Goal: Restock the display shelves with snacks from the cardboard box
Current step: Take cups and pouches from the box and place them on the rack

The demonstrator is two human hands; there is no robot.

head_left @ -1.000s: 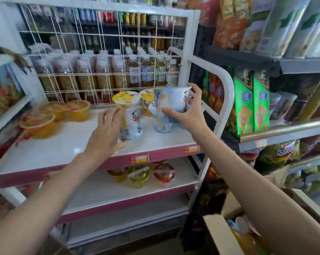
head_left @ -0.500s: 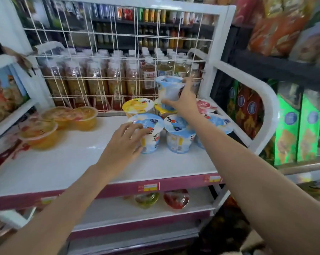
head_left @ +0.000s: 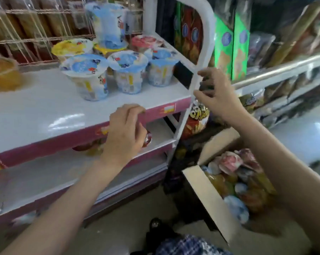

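Shop aisle: white top shelf [head_left: 45, 107], pink-edged.
Cups: blue-lidded cups [head_left: 127, 70] grouped at right end, one stacked cup [head_left: 107, 24] perched high.
Left hand [head_left: 125, 133]: empty, fingers loosely curled.
Right hand [head_left: 217, 96]: empty, relaxed.
Cardboard box [head_left: 203, 188]: lower right, full.
Risk: stacked cup toppling if nudged.

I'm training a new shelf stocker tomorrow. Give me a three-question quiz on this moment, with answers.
1. True or false: the left hand is holding a cup.
2. Multiple choice: the blue-lidded cup set highest stands on A) the bare top shelf, B) a yellow-lidded cup, C) the cardboard box.
3. Fill in: the cardboard box lies to the person's ____.

Key
1. False: both it and the right hand hold nothing.
2. B
3. Right, on the floor, cups still inside.
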